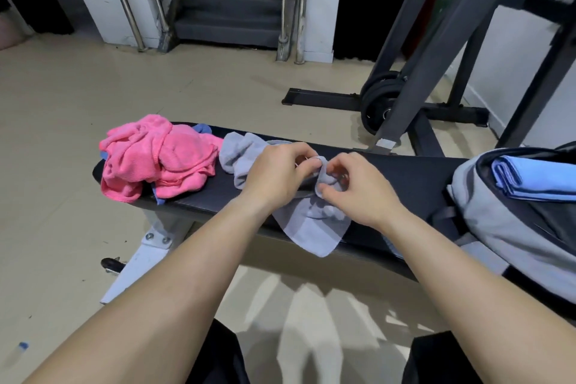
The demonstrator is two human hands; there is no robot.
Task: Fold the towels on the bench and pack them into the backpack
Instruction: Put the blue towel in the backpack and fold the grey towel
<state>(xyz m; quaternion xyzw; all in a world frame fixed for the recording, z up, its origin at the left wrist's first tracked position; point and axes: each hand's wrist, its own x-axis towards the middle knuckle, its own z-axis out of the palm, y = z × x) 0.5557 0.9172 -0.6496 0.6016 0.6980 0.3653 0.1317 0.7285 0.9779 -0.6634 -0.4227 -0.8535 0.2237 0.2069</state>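
Head camera looks down over both forearms, stretched out across the black bench. The left hand comes in knuckles up, wrist bent slightly inward, fingers curled, thumb and forefinger pinching a bunched edge of the grey towel. The right hand is just beside it, almost touching, fingers curled under and pinching the same bunch from the other side. So both hands are nipped onto that one fold of cloth, close together at the middle of the bench.

The grey towel lies crumpled under them, one end trailing toward the far left, one flat corner hanging over the near edge of the bench. To the left, a heap of pink towel sits on the bench end, with a blue towel peeking out from beneath it. On the right end stands the grey backpack, mouth open, a folded blue towel lying inside.

Behind, a dark rack with weight plates at its foot; a pale tag on its upright is too blurred to read.
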